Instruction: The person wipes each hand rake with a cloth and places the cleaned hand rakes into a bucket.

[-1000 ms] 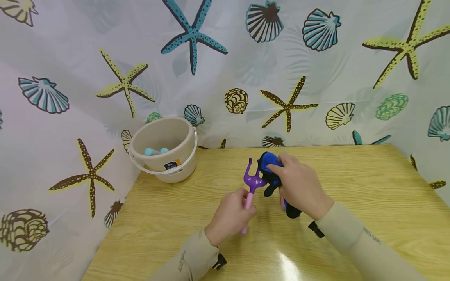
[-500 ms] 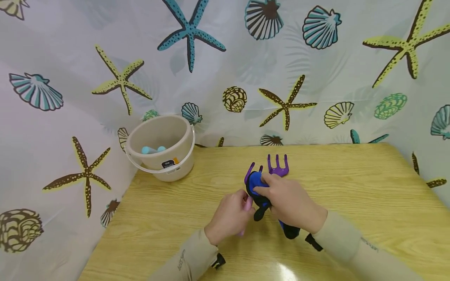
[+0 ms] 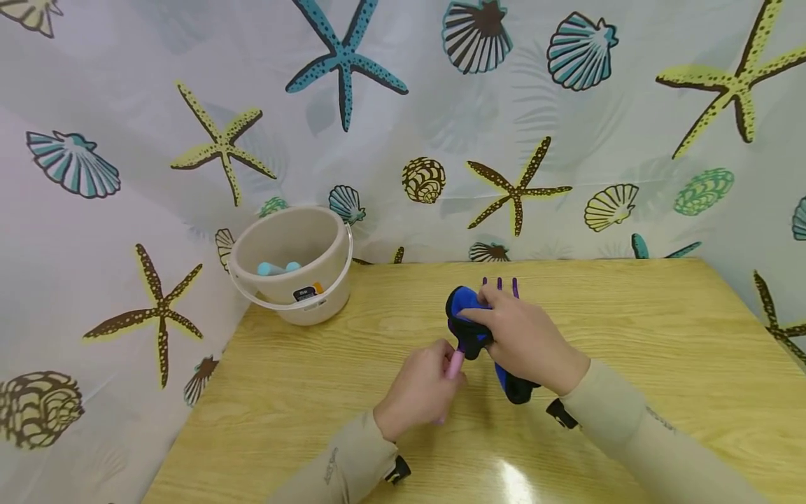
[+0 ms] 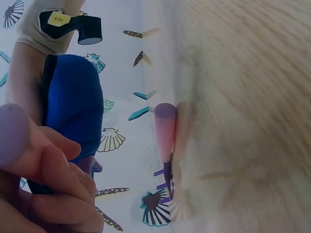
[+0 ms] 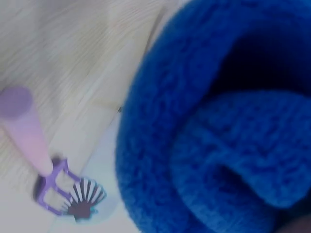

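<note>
My left hand (image 3: 418, 385) grips the pink handle of a small purple garden fork (image 3: 455, 364). My right hand (image 3: 525, 336) pinches a blue cloth with black edging (image 3: 464, 301) around the fork's head, so its prongs are mostly hidden. Loose cloth hangs below the right hand. In the right wrist view the folded blue cloth fills most of the picture. A second fork with a pink handle (image 4: 165, 128) lies on the table; from the head only its prong tips (image 3: 500, 283) show behind the right hand.
A beige bucket (image 3: 343, 294) with a white handle stands at the back left. Light-blue rounded ends (image 3: 271, 269) show inside it. A curtain (image 3: 390, 126) printed with shells and starfish borders the wooden table (image 3: 630, 336) at the back and sides.
The cloth has gone from beside the fork's prongs onto its head, down towards the left hand, then slightly back up. The left hand keeps its grip and shifts slightly right.
</note>
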Available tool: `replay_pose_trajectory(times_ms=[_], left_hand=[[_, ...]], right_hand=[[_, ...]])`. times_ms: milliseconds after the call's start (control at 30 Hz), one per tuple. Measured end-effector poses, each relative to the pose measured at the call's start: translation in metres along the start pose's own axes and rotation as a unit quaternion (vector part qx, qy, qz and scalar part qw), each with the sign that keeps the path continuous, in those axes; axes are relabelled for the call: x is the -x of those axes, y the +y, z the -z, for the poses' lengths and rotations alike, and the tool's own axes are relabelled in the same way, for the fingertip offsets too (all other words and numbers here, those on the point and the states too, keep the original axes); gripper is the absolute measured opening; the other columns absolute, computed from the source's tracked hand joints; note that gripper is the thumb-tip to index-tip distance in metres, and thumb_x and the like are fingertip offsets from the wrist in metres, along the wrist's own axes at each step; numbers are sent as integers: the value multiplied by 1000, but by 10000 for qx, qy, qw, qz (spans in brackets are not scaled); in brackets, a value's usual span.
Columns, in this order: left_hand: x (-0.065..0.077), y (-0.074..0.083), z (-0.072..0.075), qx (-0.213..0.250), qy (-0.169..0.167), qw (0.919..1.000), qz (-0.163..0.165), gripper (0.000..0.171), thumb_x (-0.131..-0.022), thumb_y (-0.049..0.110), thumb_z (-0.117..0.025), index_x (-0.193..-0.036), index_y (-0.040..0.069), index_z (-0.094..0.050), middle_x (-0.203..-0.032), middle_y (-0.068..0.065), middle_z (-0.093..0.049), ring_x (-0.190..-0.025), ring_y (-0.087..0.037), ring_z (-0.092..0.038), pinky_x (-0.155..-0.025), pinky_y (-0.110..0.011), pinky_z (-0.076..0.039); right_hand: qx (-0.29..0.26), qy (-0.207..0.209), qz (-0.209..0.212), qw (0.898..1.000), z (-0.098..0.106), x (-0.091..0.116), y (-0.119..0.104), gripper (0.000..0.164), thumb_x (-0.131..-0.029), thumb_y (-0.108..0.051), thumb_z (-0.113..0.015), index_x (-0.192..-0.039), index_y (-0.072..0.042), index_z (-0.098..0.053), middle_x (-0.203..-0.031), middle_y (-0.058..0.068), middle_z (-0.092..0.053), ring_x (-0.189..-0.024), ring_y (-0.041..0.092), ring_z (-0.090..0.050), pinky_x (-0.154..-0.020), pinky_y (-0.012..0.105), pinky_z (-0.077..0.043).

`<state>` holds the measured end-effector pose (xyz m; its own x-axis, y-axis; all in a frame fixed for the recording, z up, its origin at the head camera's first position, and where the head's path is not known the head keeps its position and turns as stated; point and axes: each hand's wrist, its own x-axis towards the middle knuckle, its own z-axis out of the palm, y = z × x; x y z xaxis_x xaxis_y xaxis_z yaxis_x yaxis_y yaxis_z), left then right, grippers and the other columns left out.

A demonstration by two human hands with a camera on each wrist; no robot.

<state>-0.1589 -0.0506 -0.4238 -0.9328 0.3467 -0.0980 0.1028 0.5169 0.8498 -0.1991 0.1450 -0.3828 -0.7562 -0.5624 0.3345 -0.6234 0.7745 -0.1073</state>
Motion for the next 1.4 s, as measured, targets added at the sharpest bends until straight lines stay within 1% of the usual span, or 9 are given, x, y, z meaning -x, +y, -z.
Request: replay_pose_trajectory(times_ms=[167, 233, 400, 600, 733, 900, 1100, 1267, 1400], left_hand=[[1, -1, -1, -36, 82, 10000, 3, 15, -91, 11, -63, -104, 5, -60, -70, -1, -61, -36, -15, -57, -38, -31, -49], [1, 0, -1, -54, 73, 9999, -42, 12, -92, 11, -63, -103, 6, -61, -70, -1, -61, -36, -15, -57, -38, -31, -49], [0, -2, -1, -132, 42, 9998, -129, 6, -99, 14, -58, -96, 9, -59, -68, -1, -60, -36, -15, -57, -37, -32, -48], [-2, -5, -2, -403, 122, 9985, -352, 15, -105, 14, -48, -96, 8, -57, -57, 0, -56, -32, -12, -55, -34, -30, -44], [-2, -3, -1, -523, 176, 9978, -357, 14, -104, 16, -51, -93, 10, -56, -57, 1, -57, -33, -10, -55, -34, -29, -44], [0, 1, -1, -428, 32, 9988, -246, 8, -95, 11, -62, -90, 11, -55, -56, 0, -57, -34, -12, -55, -35, -28, -45], [1, 0, -4, -490, -66, 9984, -276, 10, -94, 12, -65, -91, 11, -56, -59, 2, -54, -34, -11, -55, -37, -26, -46], [0, -2, -5, -567, -9, 9980, -271, 9, -93, 15, -66, -91, 13, -58, -60, 3, -55, -34, -10, -55, -37, -26, -45], [0, -3, -6, -519, -22, 9983, -268, 6, -92, 14, -66, -92, 12, -60, -60, 2, -57, -33, -11, -54, -37, -27, -45]], right_hand=[[488, 260, -92, 9984, -7, 1, 4, 53, -69, 0, -81, -120, -14, -74, -125, 23, -61, -102, 33, -66, -65, 42, -60], [543, 226, -35, 9983, -8, 2, 4, 52, -70, 1, -80, -119, -15, -74, -123, 22, -62, -99, 32, -66, -62, 40, -60], [485, -95, 437, 9978, -8, 6, -5, 52, -72, 3, -78, -119, -19, -75, -118, 14, -63, -98, 26, -67, -60, 38, -60], [446, -13, 846, 9954, -8, 8, -15, 56, -67, 3, -81, -118, -21, -75, -115, 12, -62, -100, 24, -63, -67, 40, -61], [579, 135, 653, 9961, -9, 3, -16, 54, -69, 1, -83, -118, -20, -75, -117, 12, -62, -99, 26, -65, -72, 42, -61], [800, 269, 418, 9956, -8, -4, -10, 49, -71, -2, -86, -117, -18, -76, -116, 13, -63, -93, 29, -69, -67, 42, -61], [1157, 364, 210, 9924, -12, -7, 3, 56, -65, -16, -95, -117, -19, -76, -117, 16, -63, -101, 33, -66, -71, 45, -61], [920, -63, 117, 9957, -10, -3, 4, 51, -71, -10, -89, -119, -21, -76, -124, 18, -61, -105, 37, -68, -62, 43, -60], [678, -431, 165, 9966, -7, 3, 2, 51, -74, 1, -82, -118, -25, -76, -121, 15, -61, -101, 31, -68, -58, 40, -58]])
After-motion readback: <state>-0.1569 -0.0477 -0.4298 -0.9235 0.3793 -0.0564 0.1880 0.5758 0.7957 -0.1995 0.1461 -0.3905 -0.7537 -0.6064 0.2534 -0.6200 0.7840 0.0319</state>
